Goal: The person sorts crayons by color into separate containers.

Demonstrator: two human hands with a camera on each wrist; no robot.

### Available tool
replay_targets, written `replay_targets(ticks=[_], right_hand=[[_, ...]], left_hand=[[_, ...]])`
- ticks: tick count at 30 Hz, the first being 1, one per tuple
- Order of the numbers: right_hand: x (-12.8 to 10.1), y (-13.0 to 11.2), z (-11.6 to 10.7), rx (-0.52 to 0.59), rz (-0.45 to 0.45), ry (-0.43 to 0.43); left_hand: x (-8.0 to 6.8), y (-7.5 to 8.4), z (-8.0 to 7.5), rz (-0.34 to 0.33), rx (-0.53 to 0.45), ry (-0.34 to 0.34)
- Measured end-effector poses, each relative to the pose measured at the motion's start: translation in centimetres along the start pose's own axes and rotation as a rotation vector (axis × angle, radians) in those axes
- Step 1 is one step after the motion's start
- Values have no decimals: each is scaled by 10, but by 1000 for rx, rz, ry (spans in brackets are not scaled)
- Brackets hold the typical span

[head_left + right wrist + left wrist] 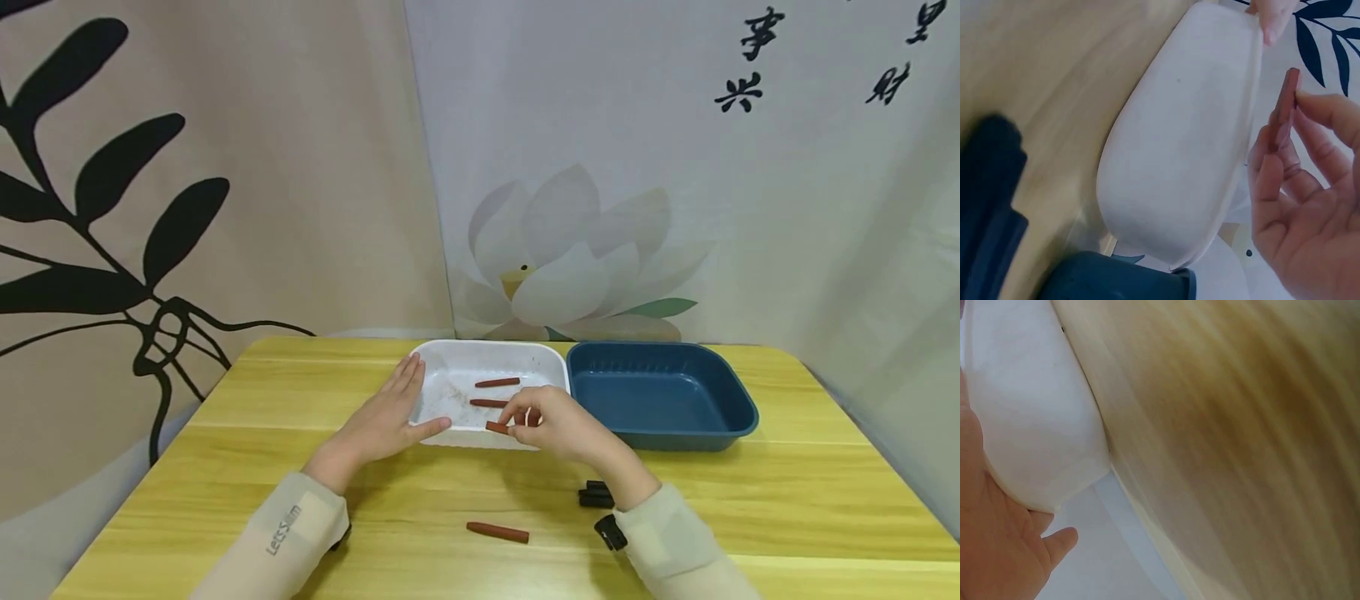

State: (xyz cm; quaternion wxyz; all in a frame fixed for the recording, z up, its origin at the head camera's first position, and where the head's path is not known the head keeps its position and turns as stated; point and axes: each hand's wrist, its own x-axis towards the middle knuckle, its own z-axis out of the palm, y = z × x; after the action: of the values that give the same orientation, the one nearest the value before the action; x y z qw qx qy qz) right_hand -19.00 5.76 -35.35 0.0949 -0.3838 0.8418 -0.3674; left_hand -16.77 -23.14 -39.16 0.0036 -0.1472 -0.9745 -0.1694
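My right hand pinches a reddish-brown stick by its end over the white tray; my flat left hand steadies the rim. The stick looks light, stiff, maybe brittle: a mid-length grip seems safer.

The bench is yellow wood with a streaky grain. One tray is white, the other dark teal — the sticks reddish-brown. Sleeves are beige, the backdrop tan with black leaves.
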Motion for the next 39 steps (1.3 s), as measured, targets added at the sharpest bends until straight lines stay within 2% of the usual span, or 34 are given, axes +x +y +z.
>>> replay_targets(ticks=[4, 15, 21, 31, 35, 39], right_hand=[[10, 5, -3, -21, -12, 5], [41, 20, -2, -76, 42, 43], [54, 31, 1, -68, 62, 46], [70, 46, 9, -15, 58, 70], [76, 51, 11, -35, 49, 85], [81, 53, 12, -65, 81, 72]], left_hand=[[0, -1, 0, -5, -2, -1], [1, -1, -1, 12, -5, 13], [1, -1, -1, 2, -1, 3], [-1, 0, 0, -3, 3, -16], [0, 0, 0, 8, 4, 5], [1, 1, -2, 17, 9, 8]])
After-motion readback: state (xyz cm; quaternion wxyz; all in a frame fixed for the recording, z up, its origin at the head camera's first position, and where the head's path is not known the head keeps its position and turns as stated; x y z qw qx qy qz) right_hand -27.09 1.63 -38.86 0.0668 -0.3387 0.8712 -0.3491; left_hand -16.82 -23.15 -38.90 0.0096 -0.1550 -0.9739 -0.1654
